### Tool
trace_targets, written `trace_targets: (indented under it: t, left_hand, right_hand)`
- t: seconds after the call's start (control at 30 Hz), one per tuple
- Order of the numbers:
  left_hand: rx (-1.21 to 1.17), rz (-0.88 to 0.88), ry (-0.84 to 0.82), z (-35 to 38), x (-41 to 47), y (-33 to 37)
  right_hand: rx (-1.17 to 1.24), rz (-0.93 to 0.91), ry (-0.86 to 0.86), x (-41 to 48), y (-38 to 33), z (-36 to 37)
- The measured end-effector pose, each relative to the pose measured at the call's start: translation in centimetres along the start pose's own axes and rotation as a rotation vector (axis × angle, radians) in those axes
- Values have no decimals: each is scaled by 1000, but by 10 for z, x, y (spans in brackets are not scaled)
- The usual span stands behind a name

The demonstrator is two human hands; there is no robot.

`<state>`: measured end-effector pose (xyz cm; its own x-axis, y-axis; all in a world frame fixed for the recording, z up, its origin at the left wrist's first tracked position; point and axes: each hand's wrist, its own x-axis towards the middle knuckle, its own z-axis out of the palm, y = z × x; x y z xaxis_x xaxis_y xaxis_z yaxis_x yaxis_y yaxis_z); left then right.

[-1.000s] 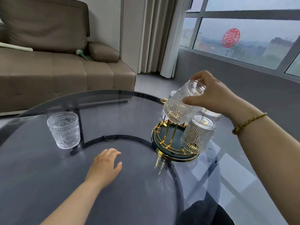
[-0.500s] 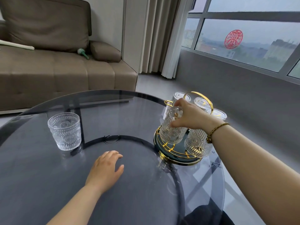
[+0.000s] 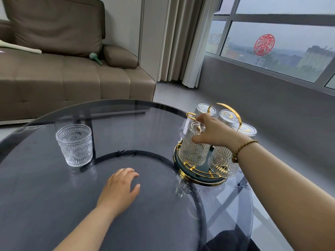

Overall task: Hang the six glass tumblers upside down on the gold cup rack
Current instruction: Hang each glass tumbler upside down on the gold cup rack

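Glass tumbler, upside down at right of middle, gripped near its base by the right hand, low on the gold rack. Four more upside down around it. Last tumbler upright at left on the bench. Left hand flat, open, holding nothing. Five nearly done, one left.

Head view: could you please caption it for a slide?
Right hand seats fifth inverted tumbler on gold cup rack; one tumbler remains.

Smoked-glass round table carries: one upright tumbler left of centre, gold cup rack right of centre, my left hand flat, lower centre.
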<state>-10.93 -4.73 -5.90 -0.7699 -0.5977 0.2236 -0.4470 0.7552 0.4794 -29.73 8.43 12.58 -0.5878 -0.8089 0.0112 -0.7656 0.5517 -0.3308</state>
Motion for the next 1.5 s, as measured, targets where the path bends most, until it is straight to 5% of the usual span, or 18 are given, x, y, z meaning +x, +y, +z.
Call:
trace_targets:
  t: [0.33,0.47,0.63,0.83,1.07,1.5]
  left_hand:
    - [-97,-20,40,-6,0,4]
    - [-303,-123,178,-19,-8,5]
    - [-496,-231,328,-48,-20,-12]
    - [-692,-460,625,-88,-12,-58]
    - [-683,-489,320,-94,17,-111]
    - [-684,-391,290,-103,52,-116]
  right_hand:
    - [-100,26,36,-10,-3,3]
    - [-98,-46,308,-20,-13,7]
    - [226,-260,581,-20,-52,37]
    - [627,-278,302,19,-108,102]
    - [881,-159,-221,57,-152,192]
    - [986,-241,-274,73,-168,217]
